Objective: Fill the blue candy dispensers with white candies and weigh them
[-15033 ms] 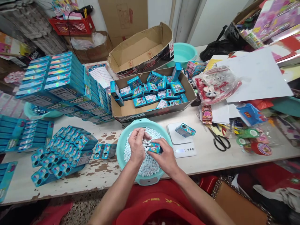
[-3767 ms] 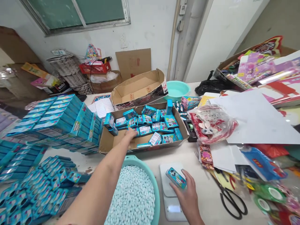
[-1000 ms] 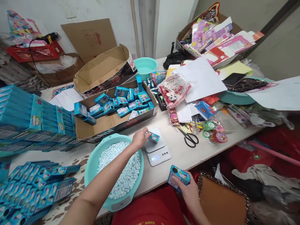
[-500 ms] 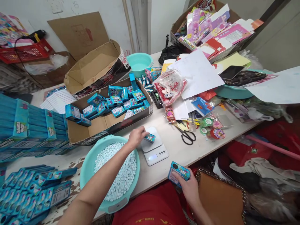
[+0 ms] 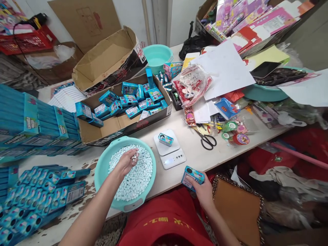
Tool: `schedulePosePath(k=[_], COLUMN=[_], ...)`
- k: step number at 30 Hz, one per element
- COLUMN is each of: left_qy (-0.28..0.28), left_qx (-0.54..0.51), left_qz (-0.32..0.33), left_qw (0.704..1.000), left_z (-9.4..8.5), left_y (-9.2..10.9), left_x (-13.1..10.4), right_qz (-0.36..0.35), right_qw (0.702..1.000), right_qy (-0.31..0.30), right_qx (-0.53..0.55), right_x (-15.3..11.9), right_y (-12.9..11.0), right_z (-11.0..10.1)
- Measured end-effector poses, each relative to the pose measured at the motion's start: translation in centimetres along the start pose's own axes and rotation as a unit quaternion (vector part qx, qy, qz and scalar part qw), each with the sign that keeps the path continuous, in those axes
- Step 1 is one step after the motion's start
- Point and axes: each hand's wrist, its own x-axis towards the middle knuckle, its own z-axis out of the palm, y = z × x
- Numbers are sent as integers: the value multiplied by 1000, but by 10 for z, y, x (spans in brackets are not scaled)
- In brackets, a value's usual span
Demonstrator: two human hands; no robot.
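Note:
My left hand [image 5: 128,162] is closed on some small white candies, above a turquoise basin [image 5: 99,171] full of the same white candies [image 5: 133,184]. Between the fingertips a few pieces show. To its right, a small blue printed box [image 5: 166,139] lies on the platform of a white kitchen scale [image 5: 172,160]; nothing touches it. My right hand [image 5: 203,189] grips a blue printed carton [image 5: 191,178] with a dark round hole at one end, held in front of the table edge.
Behind the basin stands a cardboard tray [image 5: 125,131] with several blue boxes. More blue cartons [image 5: 43,191] are stacked at the left. Black-handled scissors [image 5: 208,140], tape rolls [image 5: 232,126] and papers [image 5: 225,73] lie right of the scale. Another turquoise basin [image 5: 157,56] stands behind.
My left hand has let go of the small blue box on the scale and moved left over the basin, taking hold of candies. My right hand still holds its carton. The view has shifted slightly.

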Motion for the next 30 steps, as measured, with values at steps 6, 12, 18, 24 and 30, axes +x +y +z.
schedulePosePath(k=[6,12,18,24,30], left_qy=[-55,-121,-115,-59,5], left_qx=[107,215,351,716,739], left_qz=[28,68,190,326,331], left_qw=[992,967,910,614,586], left_z=[23,64,84,95,85], left_y=[2,16,21,13,9], left_x=[8,22,40,45,31], right_qz=[4,17,12,33,43], right_qw=[1000,999,999,999,996], right_qy=[-12,-14,-6,9,14], right_qx=[6,27,30,25,-71], right_x=[-2,0,1,1,4], right_y=[0,9,7,-3,-7], right_z=[1,1,1,3,9])
